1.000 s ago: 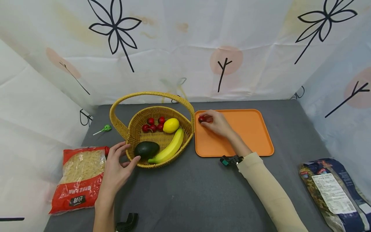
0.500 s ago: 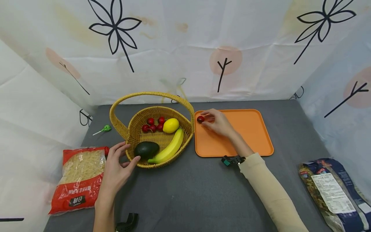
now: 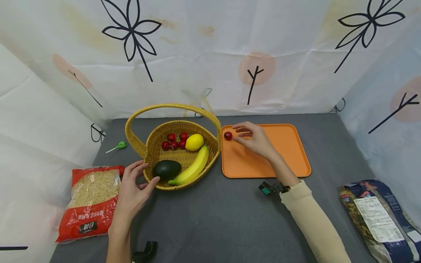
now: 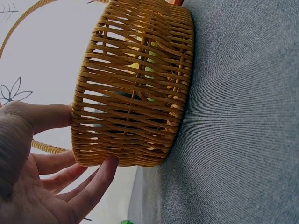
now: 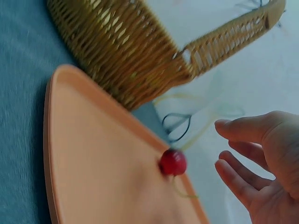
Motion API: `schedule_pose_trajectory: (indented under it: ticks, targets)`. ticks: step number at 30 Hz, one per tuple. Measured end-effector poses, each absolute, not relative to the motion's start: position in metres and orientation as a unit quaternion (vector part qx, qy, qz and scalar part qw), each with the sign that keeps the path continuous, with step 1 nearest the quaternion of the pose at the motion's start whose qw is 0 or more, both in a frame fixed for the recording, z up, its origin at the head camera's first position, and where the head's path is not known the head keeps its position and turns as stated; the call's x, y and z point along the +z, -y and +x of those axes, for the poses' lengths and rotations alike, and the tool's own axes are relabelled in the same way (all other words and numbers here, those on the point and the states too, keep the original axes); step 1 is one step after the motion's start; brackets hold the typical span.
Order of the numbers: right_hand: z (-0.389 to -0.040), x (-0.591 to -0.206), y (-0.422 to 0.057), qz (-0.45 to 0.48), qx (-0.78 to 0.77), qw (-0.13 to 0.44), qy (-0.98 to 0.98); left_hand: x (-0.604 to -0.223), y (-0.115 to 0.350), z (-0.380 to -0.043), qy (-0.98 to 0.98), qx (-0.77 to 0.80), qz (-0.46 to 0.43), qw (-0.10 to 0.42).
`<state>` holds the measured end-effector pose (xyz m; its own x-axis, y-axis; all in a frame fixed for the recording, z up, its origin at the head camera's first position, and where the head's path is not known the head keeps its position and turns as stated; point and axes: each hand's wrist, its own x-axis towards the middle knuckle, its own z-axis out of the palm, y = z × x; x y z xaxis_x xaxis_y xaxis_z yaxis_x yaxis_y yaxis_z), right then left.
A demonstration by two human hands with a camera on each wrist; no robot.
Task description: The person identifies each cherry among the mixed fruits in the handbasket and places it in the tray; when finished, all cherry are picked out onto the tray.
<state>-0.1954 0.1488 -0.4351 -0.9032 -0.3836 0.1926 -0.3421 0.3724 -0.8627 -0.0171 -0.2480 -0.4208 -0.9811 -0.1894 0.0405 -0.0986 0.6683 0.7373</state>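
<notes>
My left hand (image 3: 133,191) holds the near left side of a yellow wicker basket (image 4: 133,88), its thumb at the rim and its fingers on the outer wall. Inside the basket lie an avocado (image 3: 166,170), a banana (image 3: 192,168), a lemon (image 3: 194,142) and several red cherries (image 3: 173,145). A single cherry (image 5: 173,162) with a stem lies near the far left corner of an orange tray (image 3: 263,160). Just right of it, apart from the cherry, my right hand (image 3: 254,138) hovers over the tray with thumb and fingers spread, holding nothing.
A red bag of pasta (image 3: 92,204) lies left of the basket, with a green lollipop (image 3: 121,145) behind it. At the right edge lies a dark blue food packet (image 3: 378,219). The basket's tall handle (image 3: 174,106) arches above it. White printed cloth walls surround the grey table.
My right hand has let go of the cherry on the tray and drawn back to the right, its fingers spreading. The left hand and basket have stayed in place.
</notes>
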Motion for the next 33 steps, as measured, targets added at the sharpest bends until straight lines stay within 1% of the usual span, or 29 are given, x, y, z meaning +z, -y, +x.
schedule_pose_trajectory:
  ticks: [10, 17, 20, 24, 33]
  targets:
    - [-0.156, -0.402, -0.146, -0.292, -0.576, 0.000, -0.764, -0.422, 0.248, -0.017, 0.912, -0.400, 0.075, 0.059]
    - [-0.130, -0.382, -0.127, -0.360, -0.584, -0.010, -0.727, -0.423, 0.248, -0.017, 0.910, -0.402, 0.072, 0.067]
    - [-0.125, -0.377, -0.114, -0.379, -0.581, 0.004, -0.721, -0.423, 0.248, -0.018, 0.911, -0.402, 0.073, 0.066]
    - [-0.127, -0.374, -0.092, -0.390, -0.577, 0.034, -0.717, -0.423, 0.248, -0.018, 0.911, -0.401, 0.073, 0.064]
    - [-0.154, -0.381, -0.025, -0.391, -0.553, 0.115, -0.727, -0.422, 0.249, -0.017, 0.912, -0.398, 0.077, 0.060]
